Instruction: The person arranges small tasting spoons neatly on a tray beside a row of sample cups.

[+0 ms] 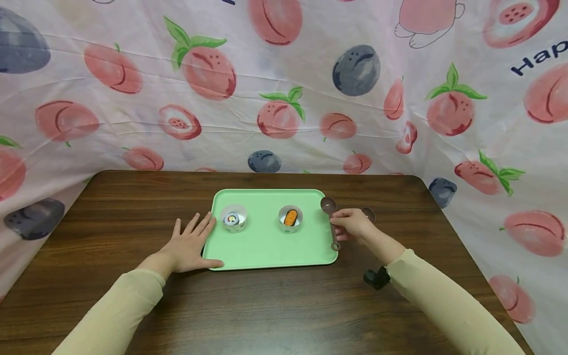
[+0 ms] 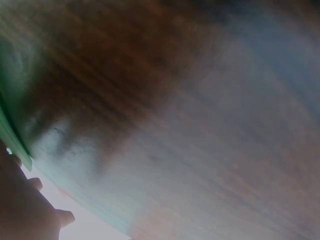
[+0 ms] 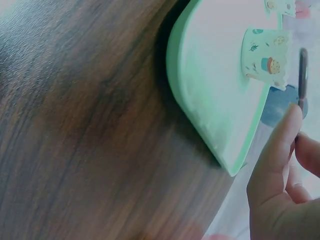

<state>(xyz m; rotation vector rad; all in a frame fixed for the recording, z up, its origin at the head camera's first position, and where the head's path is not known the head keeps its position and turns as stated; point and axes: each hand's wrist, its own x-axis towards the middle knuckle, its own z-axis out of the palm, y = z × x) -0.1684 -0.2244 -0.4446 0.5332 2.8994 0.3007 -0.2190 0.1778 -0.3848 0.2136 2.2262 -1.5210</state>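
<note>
A light green tray [image 1: 262,251] bears two small patterned paper cups. Inside the left cup [image 1: 235,227] is a sushi-roll piece [image 1: 231,219]; the right cup [image 1: 290,229] contains an orange, dark-edged oblong piece [image 1: 290,217]. My left hand [image 1: 188,249] lies with fingers spread along the tray's left edge, its thumb at the near left corner. Over the right edge, my right hand [image 1: 350,224] pinches a brown spoon [image 1: 332,228] by its handle, the bowl pointing away from me. In the right wrist view, thumb and finger meet on the handle [image 3: 302,75].
A second brown spoon [image 1: 369,213] is partly hidden behind my right hand. A black object [image 1: 376,278] sits by the right sleeve. The dark wooden table [image 1: 266,310] ends at a fruit-printed cloth [image 1: 288,74] behind and to the right.
</note>
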